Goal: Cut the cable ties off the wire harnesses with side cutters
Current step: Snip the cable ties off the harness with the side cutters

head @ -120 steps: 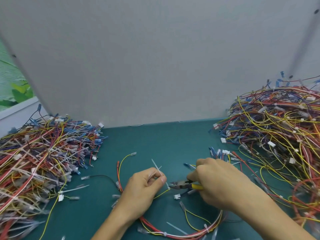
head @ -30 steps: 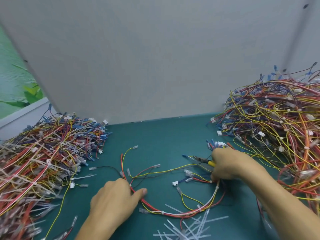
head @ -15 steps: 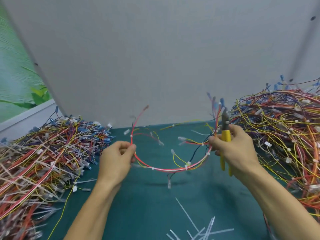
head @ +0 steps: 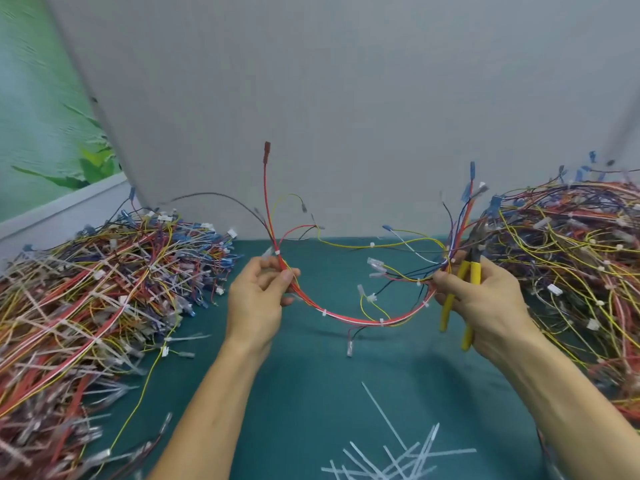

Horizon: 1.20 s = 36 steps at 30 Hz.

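Both forearms reach up from 6 o'clock. The left hand [head: 258, 299] is raised off the green mat [head: 311, 393], its thumb and fingertips pinched on one end of a wire harness [head: 349, 318]. The harness sags in an arc across to the right hand [head: 485, 299]. That hand's fingers curl round the yellow handles of the side cutters [head: 471, 271], nose toward 12 o'clock, while its thumb also clamps the harness's other end. Cut ties [head: 391, 455] lie at 6 o'clock. Wire piles sit at 9 o'clock [head: 86, 306] and 3 o'clock [head: 571, 265]. A second ago the harness lay on the mat under the left hand, with the cutters pointing toward 9 o'clock.
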Tool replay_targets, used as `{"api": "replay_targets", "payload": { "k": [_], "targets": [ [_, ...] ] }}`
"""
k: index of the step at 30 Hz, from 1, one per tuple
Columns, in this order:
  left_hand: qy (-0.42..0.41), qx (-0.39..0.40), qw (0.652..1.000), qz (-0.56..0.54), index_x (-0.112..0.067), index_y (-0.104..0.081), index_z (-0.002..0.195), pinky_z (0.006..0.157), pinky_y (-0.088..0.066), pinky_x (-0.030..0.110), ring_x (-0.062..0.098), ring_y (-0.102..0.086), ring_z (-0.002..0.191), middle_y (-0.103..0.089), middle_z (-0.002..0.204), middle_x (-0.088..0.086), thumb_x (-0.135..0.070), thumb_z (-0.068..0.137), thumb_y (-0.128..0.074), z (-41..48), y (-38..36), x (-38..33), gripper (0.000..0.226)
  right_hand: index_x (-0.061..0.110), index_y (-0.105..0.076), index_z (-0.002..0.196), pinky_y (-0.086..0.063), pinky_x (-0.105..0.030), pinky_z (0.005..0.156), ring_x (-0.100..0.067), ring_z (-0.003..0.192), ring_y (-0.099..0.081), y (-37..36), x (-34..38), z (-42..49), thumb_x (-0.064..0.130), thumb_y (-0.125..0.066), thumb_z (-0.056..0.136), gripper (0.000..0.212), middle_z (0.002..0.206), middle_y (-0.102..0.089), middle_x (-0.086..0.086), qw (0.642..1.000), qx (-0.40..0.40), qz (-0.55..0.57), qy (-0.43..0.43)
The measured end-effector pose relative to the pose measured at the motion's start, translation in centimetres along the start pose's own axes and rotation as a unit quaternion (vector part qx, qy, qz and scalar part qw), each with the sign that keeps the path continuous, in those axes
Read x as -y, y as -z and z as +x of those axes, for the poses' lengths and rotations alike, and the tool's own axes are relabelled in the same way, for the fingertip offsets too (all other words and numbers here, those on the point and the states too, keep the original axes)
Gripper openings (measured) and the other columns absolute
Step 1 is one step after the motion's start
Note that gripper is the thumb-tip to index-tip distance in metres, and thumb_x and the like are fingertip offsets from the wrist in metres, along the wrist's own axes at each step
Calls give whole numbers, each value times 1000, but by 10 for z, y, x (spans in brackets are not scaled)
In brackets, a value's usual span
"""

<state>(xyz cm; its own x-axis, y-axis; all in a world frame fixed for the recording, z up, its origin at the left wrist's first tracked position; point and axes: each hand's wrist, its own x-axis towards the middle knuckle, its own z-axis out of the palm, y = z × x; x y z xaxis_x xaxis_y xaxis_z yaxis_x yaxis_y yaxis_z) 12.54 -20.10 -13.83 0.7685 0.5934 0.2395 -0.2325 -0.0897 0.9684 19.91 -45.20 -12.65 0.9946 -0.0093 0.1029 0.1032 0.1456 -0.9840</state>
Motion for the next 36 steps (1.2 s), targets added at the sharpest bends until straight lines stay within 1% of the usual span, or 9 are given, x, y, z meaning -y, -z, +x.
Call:
{"api": "replay_targets", "payload": {
  "k": [3, 7, 12, 18, 24, 27, 31, 33, 36],
  "targets": [
    [0, -2, 1000, -7, -22, -59, 82, 57, -52, 23, 9, -69, 75, -74, 79, -1, 0, 89, -60, 3, 1, 2, 24, 10, -60, 88, -55, -34, 67, -16, 63, -65, 0, 0, 1, -5, -68, 83, 18, 71, -63, -6, 1000, 3, -5, 7],
    [3, -27, 999, -37, -20, -56, 84, 54, -53, 21, 5, -67, 66, -74, 75, -4, 2, 91, -57, 8, 1, 2, 23, 11, -58, 81, -53, -32, 61, -12, 57, -64, 3, -2, 5, -4, -68, 83, 18, 55, -61, 6, 1000, -25, 0, 8],
    [28, -53, 994, -88, -16, -56, 85, 48, -51, 18, 5, -64, 58, -73, 73, -2, 3, 91, -56, 12, 0, -1, 20, 17, -53, 80, -50, -33, 61, -16, 67, -64, 5, -2, 9, 2, -67, 86, 21, 74, -61, -4, 995, -52, 82, -38],
    [74, -66, 992, -82, -16, -61, 89, 45, -50, 18, 2, -64, 58, -72, 80, 1, 2, 90, -58, 13, 0, -1, 18, 17, -52, 79, -50, -33, 60, -15, 64, -65, 3, -1, 8, 2, -69, 84, 23, 70, -59, -2, 993, -54, 92, -46],
    [91, -24, 995, -18, -18, -69, 88, 46, -45, 19, 9, -58, 59, -68, 67, -4, -5, 89, -61, 7, -9, -2, 16, 11, -54, 84, -53, -35, 60, -11, 56, -64, 2, 0, 7, 2, -71, 83, 19, 70, -61, -5, 996, -32, 71, -45],
    [108, -21, 994, -8, -14, -63, 80, 43, -42, 22, 12, -53, 51, -62, 58, -2, -12, 92, -59, 6, -10, -2, 14, 11, -55, 83, -53, -35, 59, -15, 60, -65, 1, 1, 5, 0, -71, 82, 19, 73, -61, -9, 997, -14, 61, -47],
    [163, -9, 986, -22, -14, -59, 84, 38, -38, 23, 11, -50, 40, -58, 51, -1, -13, 93, -56, 7, -7, -1, 9, 8, -54, 86, -51, -34, 59, -19, 66, -68, -2, 5, 2, -4, -69, 81, 20, 85, -61, -19, 997, 19, 70, -38],
    [183, -5, 983, -22, -11, -61, 86, 35, -36, 21, 11, -47, 37, -55, 48, 0, -12, 92, -55, 8, -6, -1, 8, 7, -54, 88, -51, -34, 59, -19, 66, -69, -2, 8, 0, -4, -69, 81, 20, 84, -62, -19, 997, 30, 70, -33],
    [194, -19, 981, -14, -9, -66, 86, 37, -35, 18, 10, -45, 36, -52, 45, -3, -14, 90, -56, 9, -4, -1, 11, 8, -55, 86, -52, -34, 60, -21, 69, -68, -1, 11, 0, -4, -69, 81, 19, 79, -66, -14, 996, 30, 80, -32]
  ]
}}
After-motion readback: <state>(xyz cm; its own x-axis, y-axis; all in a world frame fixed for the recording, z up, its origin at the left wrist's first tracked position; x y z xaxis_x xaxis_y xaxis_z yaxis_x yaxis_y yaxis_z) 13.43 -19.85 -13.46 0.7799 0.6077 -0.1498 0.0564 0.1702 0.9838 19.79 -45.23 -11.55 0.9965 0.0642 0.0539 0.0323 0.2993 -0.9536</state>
